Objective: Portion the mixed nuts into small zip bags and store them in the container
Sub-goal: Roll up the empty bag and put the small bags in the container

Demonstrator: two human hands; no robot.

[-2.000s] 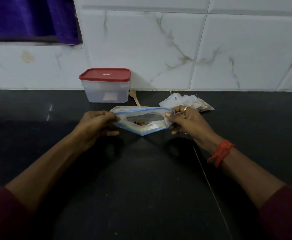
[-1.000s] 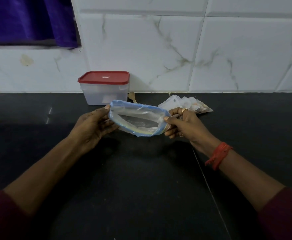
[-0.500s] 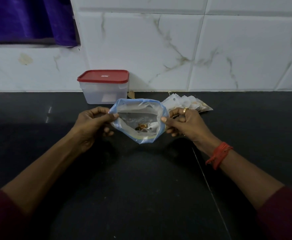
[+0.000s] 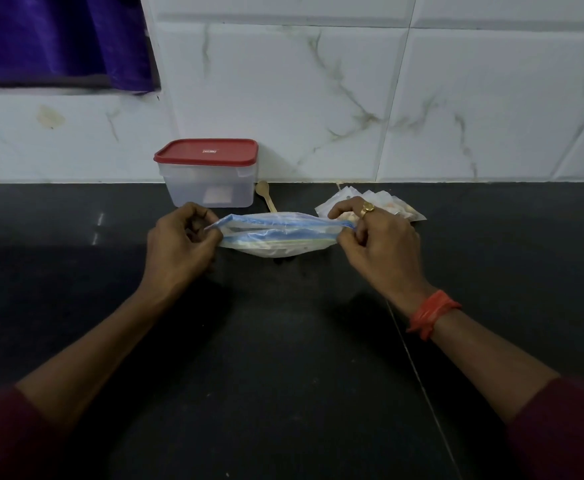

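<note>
On the dark tabletop (image 4: 283,375), at its far edge, we record a clear container (image 4: 211,181) with its red lid on. Nearer, a large zip bag (image 4: 276,233) is stretched flat, its mouth drawn narrow. The left hand (image 4: 179,244) pinches its left end and the right hand (image 4: 380,247) its right. Small zip bags (image 4: 397,206) lie behind the right hand. A wooden spoon (image 4: 265,195) lies just right of the container.

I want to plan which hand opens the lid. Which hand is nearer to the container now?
Left. The left hand is just in front of the container, pinching the left end of the bag. The right hand pinches the other end, farther to the right.
</note>
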